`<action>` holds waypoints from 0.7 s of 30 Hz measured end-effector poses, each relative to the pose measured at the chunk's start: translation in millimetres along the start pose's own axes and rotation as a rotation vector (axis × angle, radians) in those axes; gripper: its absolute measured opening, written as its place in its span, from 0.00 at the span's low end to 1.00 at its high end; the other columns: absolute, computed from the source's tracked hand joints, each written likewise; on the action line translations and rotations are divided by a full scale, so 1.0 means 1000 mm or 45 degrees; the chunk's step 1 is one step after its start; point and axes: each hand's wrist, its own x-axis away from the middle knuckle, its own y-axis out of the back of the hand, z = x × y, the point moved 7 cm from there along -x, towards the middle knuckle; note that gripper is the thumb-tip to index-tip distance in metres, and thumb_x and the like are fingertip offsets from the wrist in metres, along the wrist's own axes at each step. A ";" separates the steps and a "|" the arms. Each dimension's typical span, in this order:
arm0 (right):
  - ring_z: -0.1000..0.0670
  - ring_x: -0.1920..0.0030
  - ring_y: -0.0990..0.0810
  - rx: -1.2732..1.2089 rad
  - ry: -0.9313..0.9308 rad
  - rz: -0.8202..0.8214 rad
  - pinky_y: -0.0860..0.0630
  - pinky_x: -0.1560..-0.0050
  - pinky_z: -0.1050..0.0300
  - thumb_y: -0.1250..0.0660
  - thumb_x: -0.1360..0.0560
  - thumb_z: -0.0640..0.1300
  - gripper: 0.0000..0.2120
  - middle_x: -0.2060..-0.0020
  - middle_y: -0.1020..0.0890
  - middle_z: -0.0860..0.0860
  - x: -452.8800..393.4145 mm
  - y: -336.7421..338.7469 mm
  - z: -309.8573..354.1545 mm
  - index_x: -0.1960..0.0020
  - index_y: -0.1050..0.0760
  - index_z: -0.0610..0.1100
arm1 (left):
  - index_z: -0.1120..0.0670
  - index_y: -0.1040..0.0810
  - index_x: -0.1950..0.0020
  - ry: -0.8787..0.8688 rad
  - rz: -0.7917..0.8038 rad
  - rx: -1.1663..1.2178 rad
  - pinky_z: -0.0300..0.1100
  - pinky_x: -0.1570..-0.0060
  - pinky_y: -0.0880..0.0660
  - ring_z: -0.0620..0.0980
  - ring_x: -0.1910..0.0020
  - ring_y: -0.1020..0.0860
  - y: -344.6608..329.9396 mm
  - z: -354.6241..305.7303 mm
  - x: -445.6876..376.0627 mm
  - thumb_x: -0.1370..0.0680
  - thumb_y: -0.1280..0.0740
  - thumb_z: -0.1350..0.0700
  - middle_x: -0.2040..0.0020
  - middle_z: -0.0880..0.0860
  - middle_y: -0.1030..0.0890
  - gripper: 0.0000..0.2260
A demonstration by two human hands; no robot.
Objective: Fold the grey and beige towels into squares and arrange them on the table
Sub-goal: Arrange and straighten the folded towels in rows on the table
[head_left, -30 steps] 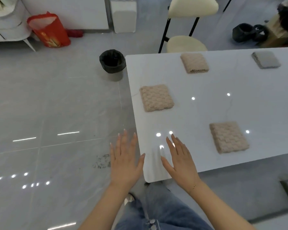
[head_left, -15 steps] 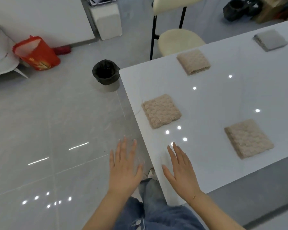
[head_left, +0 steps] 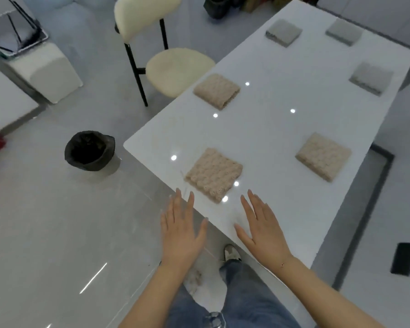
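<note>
Nearest the camera, the left hand (head_left: 179, 235) hovers flat with its fingers (head_left: 178, 202) straight and slightly spread, holding nothing, just off the corner edge of the white desk (head_left: 270, 143); the right hand (head_left: 262, 229) hovers over the desk's near edge, fingers likewise straight, apart and empty. Just beyond the fingertips lies the nearest beige towel (head_left: 214, 175), folded to a square close to the desk's corner. Farther right, near the long edge, sits a second beige towel (head_left: 323, 156), and a third beige towel (head_left: 217, 91) rests at the opposite edge beside a cream chair (head_left: 175, 67). At the far end three grey towels are laid out well apart: one (head_left: 284, 32) towards the chair side, one (head_left: 343, 31) at the far corner, one (head_left: 371, 78) by the right edge. All six appear folded and spaced, so the work looks nearly or wholly finished. The risk from here is mostly in needless touching: a sweep of either hand could nudge the nearest square askew or open its layers, and because it lies so close to the corner, a push could slide it off towards the black bin (head_left: 89, 149) on the floor.
</note>
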 end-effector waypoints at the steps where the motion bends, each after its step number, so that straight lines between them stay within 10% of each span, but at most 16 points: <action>1: 0.52 0.24 0.56 -0.022 -0.062 -0.017 0.53 0.24 0.51 0.58 0.22 0.63 0.33 0.23 0.55 0.50 0.002 -0.001 0.010 0.22 0.55 0.47 | 0.42 0.62 0.25 -0.052 0.017 0.005 0.52 0.25 0.60 0.47 0.24 0.64 0.008 0.008 -0.004 0.26 0.59 0.34 0.24 0.44 0.65 0.31; 21: 0.54 0.24 0.56 -0.322 -0.525 -0.129 0.55 0.24 0.53 0.63 0.25 0.67 0.36 0.24 0.57 0.53 -0.058 -0.023 0.048 0.23 0.57 0.49 | 0.45 0.59 0.23 -0.456 0.296 -0.161 0.48 0.27 0.62 0.50 0.23 0.60 0.038 0.022 -0.125 0.29 0.62 0.34 0.23 0.47 0.63 0.35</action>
